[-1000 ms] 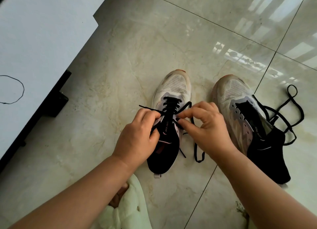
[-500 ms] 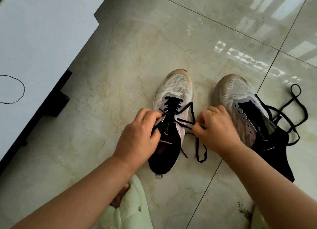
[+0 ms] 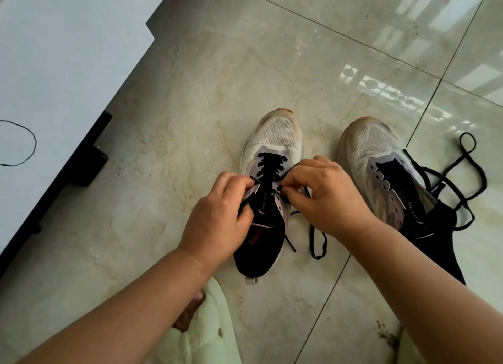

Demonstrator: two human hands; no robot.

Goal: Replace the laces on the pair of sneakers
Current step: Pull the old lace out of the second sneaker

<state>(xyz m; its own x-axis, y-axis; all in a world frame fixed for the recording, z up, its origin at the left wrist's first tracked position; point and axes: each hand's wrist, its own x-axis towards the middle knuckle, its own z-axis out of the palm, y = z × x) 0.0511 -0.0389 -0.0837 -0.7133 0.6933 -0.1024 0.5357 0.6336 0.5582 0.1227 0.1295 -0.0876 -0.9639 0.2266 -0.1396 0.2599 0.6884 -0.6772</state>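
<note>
While both hands work at its upper eyelets, the left shoe [image 3: 268, 200] stands on the floor [image 3: 190, 91], toe pointing far, its lower rows already crossed with black lace [image 3: 268, 165]. The left hand [image 3: 217, 219] has its fingers curled, pinching one lace end at the shoe's left edge; the right hand [image 3: 324, 195] pinches the other end at the right edge, fingertips close against the eyelet row. Slack from the right end trails to the floor in a loop [image 3: 317, 241] just near of that hand.

The right shoe [image 3: 394, 189] lies just beside, to the right, its eyelets bare and tongue open; a loose lace [image 3: 462, 178] sprawls over it and onto the floor further right.

From here the likeliest slip is a missed or skipped eyelet, since the fingers hide the holes they are feeding. Uneven pulling could leave one end much shorter than the other, and the right slack looks long already. A twisted flat lace would sit badly across the tongue. Tugging hard could also drag the light shoe along the glossy tile. A slipper [image 3: 206, 331] sits near, below the left arm, well clear of the work.
</note>
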